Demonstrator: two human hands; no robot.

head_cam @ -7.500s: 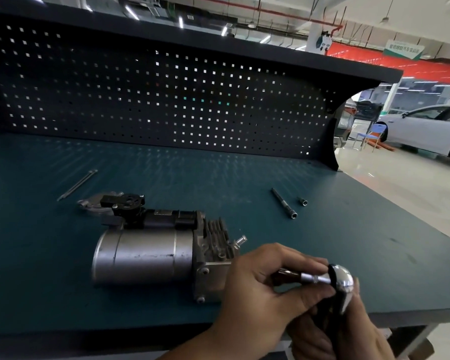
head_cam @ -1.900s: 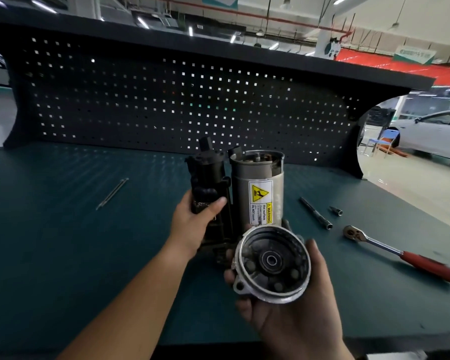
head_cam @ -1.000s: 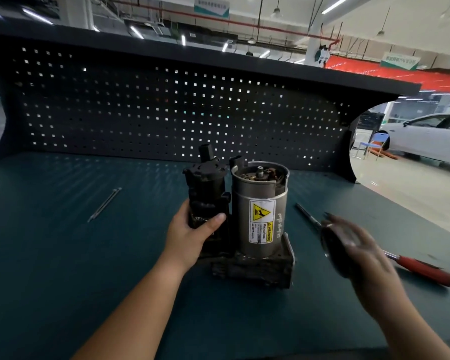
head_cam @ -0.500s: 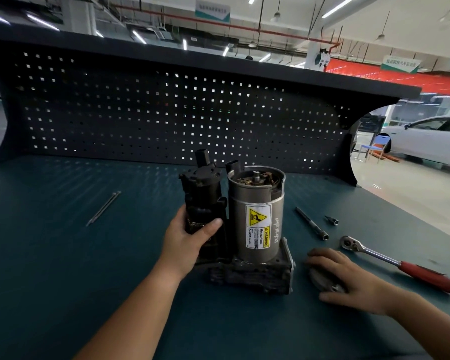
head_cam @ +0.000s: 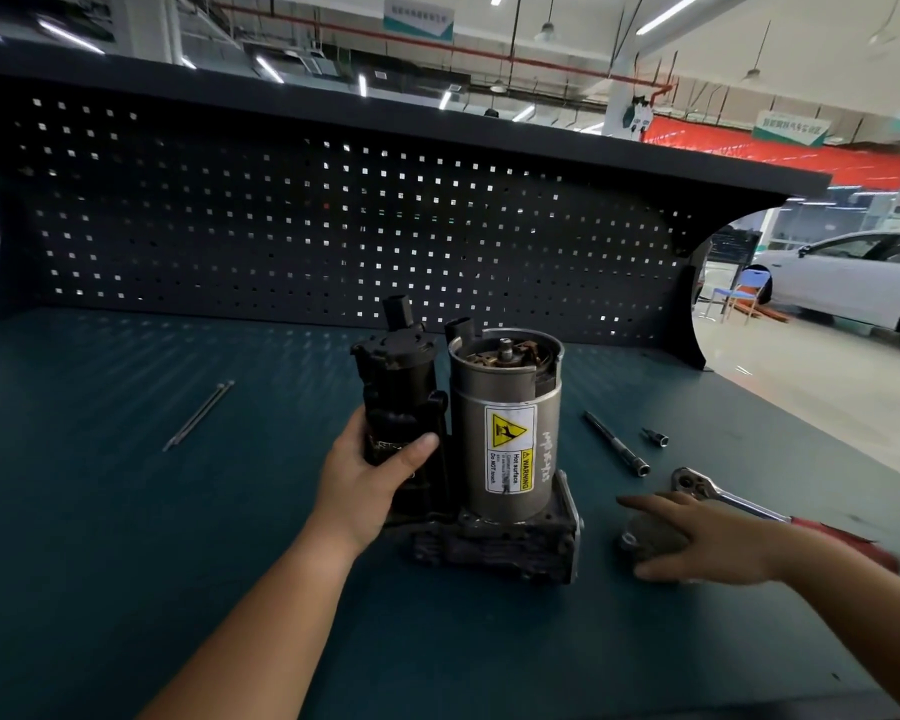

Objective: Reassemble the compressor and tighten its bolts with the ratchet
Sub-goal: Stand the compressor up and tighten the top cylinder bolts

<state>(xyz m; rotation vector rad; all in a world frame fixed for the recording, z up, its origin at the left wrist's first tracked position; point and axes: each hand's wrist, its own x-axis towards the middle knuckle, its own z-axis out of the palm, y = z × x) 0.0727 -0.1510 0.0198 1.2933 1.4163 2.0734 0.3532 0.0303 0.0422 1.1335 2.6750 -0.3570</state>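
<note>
- Compressor (head_cam: 505, 444) still stands upright; left hand (head_cam: 370, 475) keeps gripping its black part.
- Right hand (head_cam: 707, 543), fingers straight, now rests on the cap (head_cam: 650, 532), down on the desk (head_cam: 178, 563).

Plenty of light in here: long ceiling strips (head_cam: 671, 13) throw an even, cool wash, and the open hall to the right is brighter still, so the white car (head_cam: 853, 278) nearly bleaches out. The dark pegboard (head_cam: 281, 226) stays murky, its holes glinting as pinpricks. Shadows on the bench top (head_cam: 100, 511) are soft and faint. The compressor (head_cam: 505, 439) carries a dull sheen and looks sharp, as does the left hand (head_cam: 370, 475). The right hand (head_cam: 707, 543) is smeared by motion, the ratchet (head_cam: 723, 498) handle behind it too. Straight edges bow toward the frame's corners.
</note>
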